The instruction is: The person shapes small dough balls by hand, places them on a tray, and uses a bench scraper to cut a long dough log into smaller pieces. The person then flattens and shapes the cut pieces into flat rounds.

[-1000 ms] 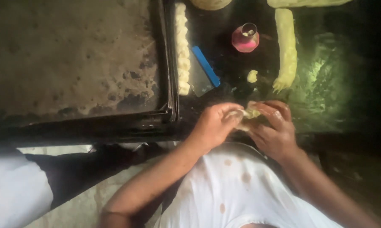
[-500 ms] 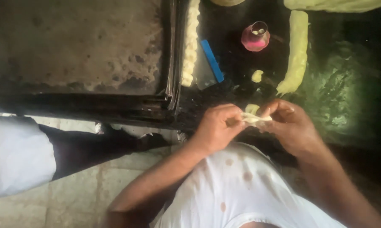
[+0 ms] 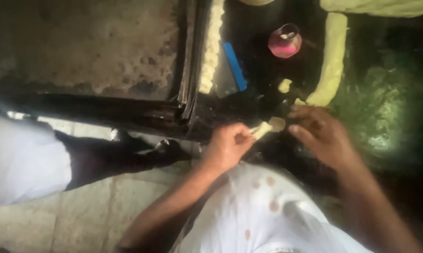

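My left hand [image 3: 228, 146] pinches a small pale piece of dough [image 3: 267, 127] at the dark worktop's near edge. Just right of it, my right hand [image 3: 321, 133] hovers with its fingers spread and nothing in them, its fingertips close to the lower end of a long yellowish dough roll [image 3: 331, 61]. A small cut lump of dough [image 3: 284, 85] lies on the worktop above my hands.
A large dark baking tray [image 3: 87, 47] fills the left. A row of pale dough pieces [image 3: 211, 44] lies along its right rim, beside a blue-handled scraper [image 3: 235, 65]. A pink pot [image 3: 285, 42] stands further back. A person in white clothing [image 3: 24, 159] is at the left.
My hands have come apart: the right one let go of the dough piece and moved right toward the roll's end, while the left one keeps the piece.
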